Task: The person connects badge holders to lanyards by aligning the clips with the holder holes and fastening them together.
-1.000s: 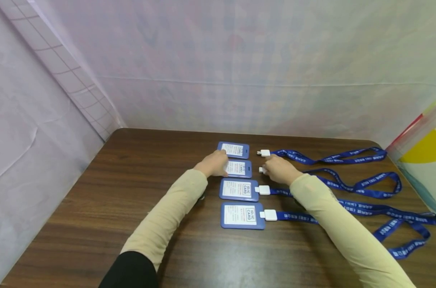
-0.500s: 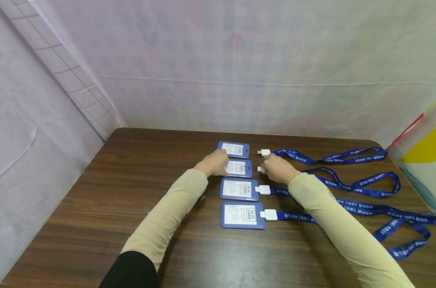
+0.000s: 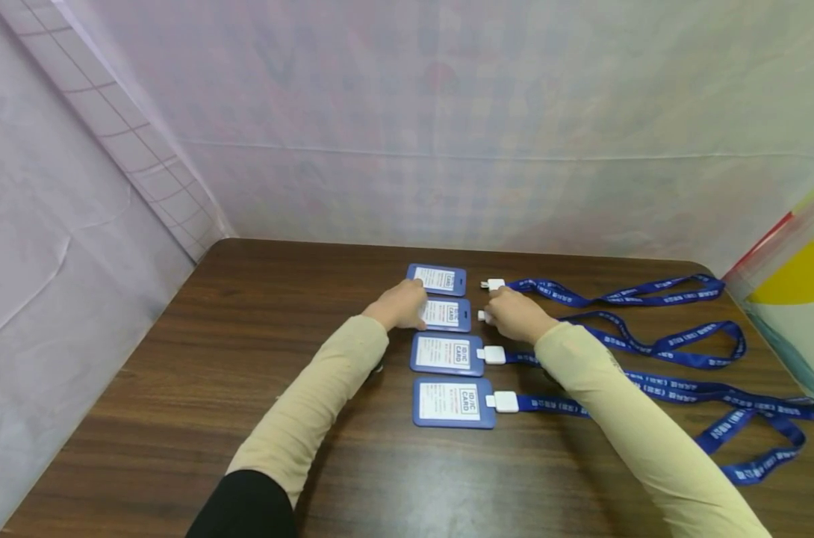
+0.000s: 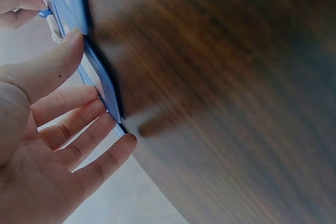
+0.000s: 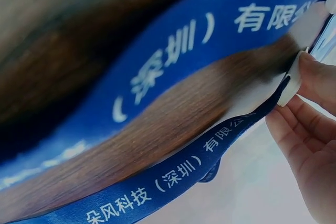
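Note:
My left hand [image 3: 399, 305] holds the left end of a blue ID badge holder [image 3: 449, 315], second from the back in a column. In the left wrist view, the thumb is at one edge of this badge holder [image 4: 102, 74] and the fingertips lie along the other. Opposite it, my right hand [image 3: 517, 314] pinches the white clip [image 5: 290, 82] of a blue lanyard [image 3: 706, 345] between thumb and fingers. The clip's tip points at the holder's slot, a small gap away. The rest of that lanyard trails right across the table.
At the back lie another badge holder [image 3: 440, 279] and a separate lanyard clip [image 3: 496, 285]. Nearer me, two badge holders, one in the middle [image 3: 446, 354] and one in front [image 3: 454, 403], are joined to their lanyards. The brown table [image 3: 178, 388] meets a white cloth backdrop [image 3: 447, 149].
My right hand has moved slightly left, bringing the lanyard clip nearer the badge holder and drawing the strap with it. The left hand has stayed in place.

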A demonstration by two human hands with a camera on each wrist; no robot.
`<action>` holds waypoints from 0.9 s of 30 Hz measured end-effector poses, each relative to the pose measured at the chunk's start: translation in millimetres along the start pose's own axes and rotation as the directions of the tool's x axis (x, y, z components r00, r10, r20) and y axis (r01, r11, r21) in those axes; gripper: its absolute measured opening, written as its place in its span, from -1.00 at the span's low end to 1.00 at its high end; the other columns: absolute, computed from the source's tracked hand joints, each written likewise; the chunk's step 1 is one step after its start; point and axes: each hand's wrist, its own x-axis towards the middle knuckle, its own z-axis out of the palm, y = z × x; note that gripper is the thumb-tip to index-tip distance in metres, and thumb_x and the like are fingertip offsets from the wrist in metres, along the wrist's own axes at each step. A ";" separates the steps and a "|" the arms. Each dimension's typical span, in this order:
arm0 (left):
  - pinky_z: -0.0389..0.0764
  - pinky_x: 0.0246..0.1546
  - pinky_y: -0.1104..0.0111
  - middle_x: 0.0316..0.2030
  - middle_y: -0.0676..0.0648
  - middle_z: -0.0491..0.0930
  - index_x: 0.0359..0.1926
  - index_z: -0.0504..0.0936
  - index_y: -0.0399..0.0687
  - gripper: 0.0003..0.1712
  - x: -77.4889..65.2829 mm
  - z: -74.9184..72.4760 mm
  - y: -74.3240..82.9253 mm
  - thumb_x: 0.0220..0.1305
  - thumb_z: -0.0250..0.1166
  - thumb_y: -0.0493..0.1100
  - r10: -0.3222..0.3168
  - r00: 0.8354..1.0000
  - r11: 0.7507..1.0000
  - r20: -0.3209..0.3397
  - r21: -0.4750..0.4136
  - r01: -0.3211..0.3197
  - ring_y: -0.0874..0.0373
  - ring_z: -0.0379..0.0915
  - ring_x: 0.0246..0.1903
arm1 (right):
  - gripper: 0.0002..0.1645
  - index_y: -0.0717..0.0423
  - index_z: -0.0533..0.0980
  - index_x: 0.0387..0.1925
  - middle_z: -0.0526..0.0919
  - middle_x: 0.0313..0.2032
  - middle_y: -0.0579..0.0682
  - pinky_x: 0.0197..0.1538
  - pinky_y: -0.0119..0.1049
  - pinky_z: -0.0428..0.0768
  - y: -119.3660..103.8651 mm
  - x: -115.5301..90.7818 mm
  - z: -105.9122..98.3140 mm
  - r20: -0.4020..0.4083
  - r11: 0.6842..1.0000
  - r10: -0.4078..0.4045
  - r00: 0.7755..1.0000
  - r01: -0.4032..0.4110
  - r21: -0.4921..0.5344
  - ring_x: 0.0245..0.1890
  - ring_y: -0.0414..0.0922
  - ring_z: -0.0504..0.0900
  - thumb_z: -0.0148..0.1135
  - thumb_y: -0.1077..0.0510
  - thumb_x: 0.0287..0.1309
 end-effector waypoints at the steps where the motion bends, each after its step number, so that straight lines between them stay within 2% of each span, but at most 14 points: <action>1: 0.47 -0.26 0.30 -0.31 -0.09 0.38 -0.47 0.54 -0.17 -0.68 0.1 0.1 -0.2 -0.05 0.42 -0.03 0.000 1.000 1.000 -0.001 0.000 0.000 0.05 0.33 -0.23 | -0.70 0.09 0.36 -0.81 0.37 -0.65 -0.03 -0.49 -0.18 0.47 -0.3 0.3 0.0 -0.001 1.000 -0.001 1.000 0.001 0.000 -0.57 -0.03 0.40 0.21 0.40 -0.17; 21: 0.47 -0.22 0.30 -0.30 -0.09 0.38 -0.47 0.53 -0.17 -0.66 0.9 -1.3 0.0 -0.07 0.43 -0.02 -0.008 1.000 1.000 0.010 0.006 0.008 0.05 0.34 -0.23 | -0.80 0.14 0.45 -0.74 0.43 -0.58 0.01 -0.46 -0.17 0.51 -5.5 8.8 -0.8 0.058 0.999 0.043 0.997 -0.042 -0.035 -0.53 -0.01 0.44 0.23 0.36 -0.16; 27: 0.47 -0.21 0.29 -0.30 -0.08 0.38 -0.50 0.51 -0.15 -0.67 1.8 -0.4 -0.3 -0.07 0.43 -0.02 -0.007 1.000 1.000 0.006 0.009 0.007 0.05 0.34 -0.22 | -0.79 0.15 0.44 -0.75 0.44 -0.59 0.02 -0.46 -0.14 0.52 -5.7 10.5 0.0 0.034 0.999 0.022 0.999 -0.021 -0.031 -0.53 0.02 0.47 0.25 0.35 -0.18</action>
